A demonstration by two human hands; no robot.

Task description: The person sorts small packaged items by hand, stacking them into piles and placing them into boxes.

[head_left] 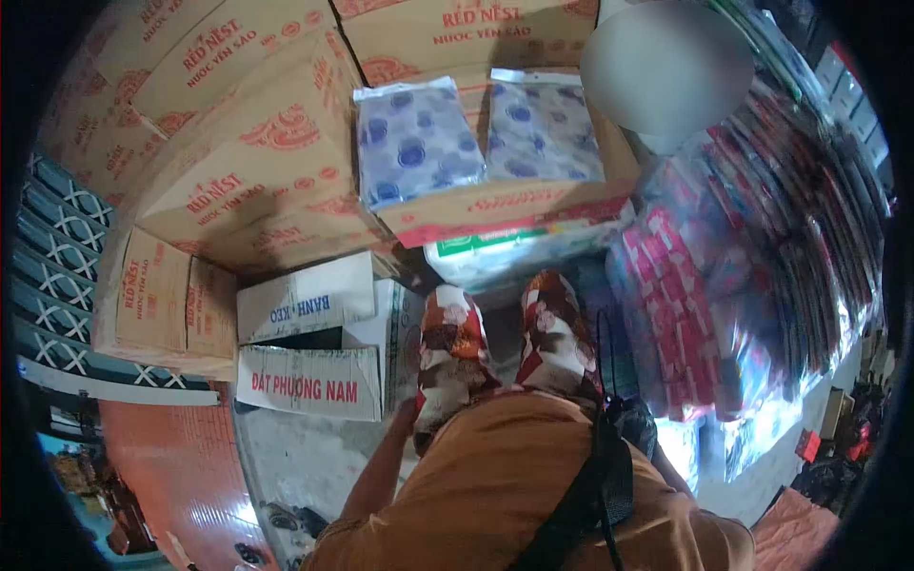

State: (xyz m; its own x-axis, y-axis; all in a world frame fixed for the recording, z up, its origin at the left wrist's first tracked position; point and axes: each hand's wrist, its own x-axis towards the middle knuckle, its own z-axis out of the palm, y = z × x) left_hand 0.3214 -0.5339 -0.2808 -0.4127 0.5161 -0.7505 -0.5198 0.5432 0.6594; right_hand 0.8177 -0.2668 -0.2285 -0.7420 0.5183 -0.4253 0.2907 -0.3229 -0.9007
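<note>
My left arm reaches down beside my left thigh, and my left hand point(407, 416) shows only in part at the edge of the patterned trousers point(447, 357). Its fingers are hidden. On the other side, a little of my right forearm point(672, 468) shows past a black strap and bag point(621, 443); the right hand itself is out of sight. In front of my knees, two flat plastic-wrapped packs with blue circles, a left one point(419, 143) and a right one point(545, 128), lie side by side on a carton point(495, 205).
An open white carton point(309, 381) stands by my left leg. Brown Red Nest cartons point(248, 181) are stacked left and ahead. To the right rise piles of plastic-wrapped goods point(743, 276). A folding metal gate point(67, 257) is far left. One oval area is blurred.
</note>
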